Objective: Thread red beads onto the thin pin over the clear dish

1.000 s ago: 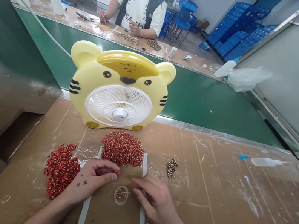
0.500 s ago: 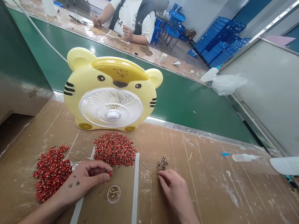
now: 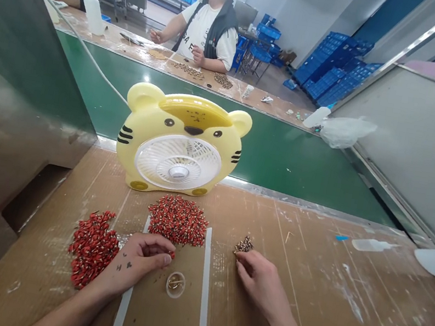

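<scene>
My left hand [image 3: 136, 263] rests on a brown cardboard sheet [image 3: 162, 315], fingers curled, with a small red bead [image 3: 172, 254] at the thumb tip. Two red-and-black bead heaps lie close by: one [image 3: 92, 249] left of that hand, and one [image 3: 178, 220] above it. My right hand [image 3: 259, 284] has its fingertips at a small pile of brown beads [image 3: 244, 244]. Between my hands, a small clear round cup [image 3: 175, 284] holds something golden. White strips [image 3: 204, 294] edge the cardboard.
A yellow tiger-shaped fan [image 3: 178, 145] stands behind the beads. A squeeze bottle [image 3: 372, 246] lies on the bench at right. Beyond a green panel [image 3: 284, 163], a person in a dark vest [image 3: 210, 31] sits at another bench. Blue crates [image 3: 333, 68] are stacked behind.
My right hand has moved off the cardboard, rightward to the brown bead pile. My left hand stays curled in about the same place. The view has shifted slightly.
</scene>
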Available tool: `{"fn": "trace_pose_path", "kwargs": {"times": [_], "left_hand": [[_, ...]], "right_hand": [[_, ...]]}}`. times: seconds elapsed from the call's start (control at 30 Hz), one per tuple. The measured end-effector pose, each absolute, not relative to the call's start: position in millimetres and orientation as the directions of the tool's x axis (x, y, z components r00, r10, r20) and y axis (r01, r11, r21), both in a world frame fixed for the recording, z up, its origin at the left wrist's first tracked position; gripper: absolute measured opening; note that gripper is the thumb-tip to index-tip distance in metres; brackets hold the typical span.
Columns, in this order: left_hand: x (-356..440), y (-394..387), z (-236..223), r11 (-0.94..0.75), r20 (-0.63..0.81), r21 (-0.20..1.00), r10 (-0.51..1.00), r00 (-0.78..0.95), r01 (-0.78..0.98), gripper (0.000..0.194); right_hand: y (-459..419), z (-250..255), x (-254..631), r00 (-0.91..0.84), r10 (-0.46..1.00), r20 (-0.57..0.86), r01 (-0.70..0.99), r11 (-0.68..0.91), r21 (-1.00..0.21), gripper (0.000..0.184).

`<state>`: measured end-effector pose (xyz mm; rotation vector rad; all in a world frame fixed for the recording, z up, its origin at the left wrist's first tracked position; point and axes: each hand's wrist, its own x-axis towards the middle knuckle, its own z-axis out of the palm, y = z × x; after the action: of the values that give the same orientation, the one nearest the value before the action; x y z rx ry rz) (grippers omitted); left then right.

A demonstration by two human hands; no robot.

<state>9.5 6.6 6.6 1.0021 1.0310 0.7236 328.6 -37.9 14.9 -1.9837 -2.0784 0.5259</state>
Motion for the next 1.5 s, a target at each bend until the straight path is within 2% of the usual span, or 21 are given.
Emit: {"fn": "trace_pose_path", "kwargs": {"times": [0.17, 0.37, 0.43, 0.47, 0.6, 0.7, 0.83, 1.03, 1.17, 1.3, 1.5], "left_hand": [[9.9, 6.4, 6.9, 0.407, -0.348, 0.91, 0.854, 0.386, -0.081, 0.017], [9.9, 6.4, 12.3, 0.401, -0.332, 0.909, 0.86, 0.387, -0.112, 0.018], [9.6, 7.0, 12.6, 0.389, -0.316, 0.912, 0.869, 0.381, -0.129, 0.018], [9.6, 7.4, 12.5, 0.387, -0.312, 0.911, 0.871, 0.38, -0.139, 0.017], [10.5, 7.8, 11.9, 0.392, -0.304, 0.904, 0.869, 0.39, -0.168, 0.015], [12.9, 7.0, 10.5, 0.393, -0.295, 0.9, 0.867, 0.402, -0.188, 0.016], [15.3, 6.2, 7.3, 0.394, -0.281, 0.891, 0.868, 0.409, -0.224, 0.018], [12.9, 7.0, 4.9, 0.324, -0.254, 0.92, 0.922, 0.292, -0.222, 0.019], [13.3, 6.0, 3.9, 0.266, -0.227, 0.94, 0.955, 0.19, -0.215, 0.017], [16.1, 2.9, -1.0, 0.172, -0.147, 0.966, 0.98, 0.135, -0.195, 0.012], [17.2, -0.1, -8.9, -0.05, 0.055, 0.998, 0.991, 0.125, -0.038, 0.011]], "right_hand": [[-31.0, 21.4, 322.9, -0.093, 0.988, -0.124, 0.933, 0.043, -0.357, 0.025], [-30.0, 26.1, 318.5, -0.08, 0.994, -0.071, 0.945, 0.052, -0.324, 0.02], [-33.4, 24.5, 318.5, -0.057, 0.998, -0.034, 0.924, 0.04, -0.379, 0.018], [-35.4, 22.9, 318.0, -0.027, 1.0, -0.009, 0.896, 0.02, -0.444, 0.018], [-40.9, 12.3, 306.8, 0.126, 0.992, 0.017, 0.632, -0.067, -0.772, 0.024], [-36.7, 5.8, 287.4, 0.174, 0.985, 0.017, 0.438, -0.062, -0.897, 0.024], [-20.8, 8.7, 256.4, 0.104, 0.994, 0.02, 0.246, -0.006, -0.969, 0.022], [-0.1, 21.3, 216.8, -0.077, 0.99, -0.121, -0.041, -0.124, -0.991, 0.022], [0.9, 12.7, 202.8, -0.075, 0.989, -0.125, -0.161, -0.136, -0.978, 0.024], [-4.2, -3.1, 201.7, -0.034, 0.993, -0.11, -0.128, -0.113, -0.985, 0.02], [-9.4, -5.3, 199.5, 0.044, 0.998, 0.051, 0.073, 0.048, -0.996, 0.007]]}}
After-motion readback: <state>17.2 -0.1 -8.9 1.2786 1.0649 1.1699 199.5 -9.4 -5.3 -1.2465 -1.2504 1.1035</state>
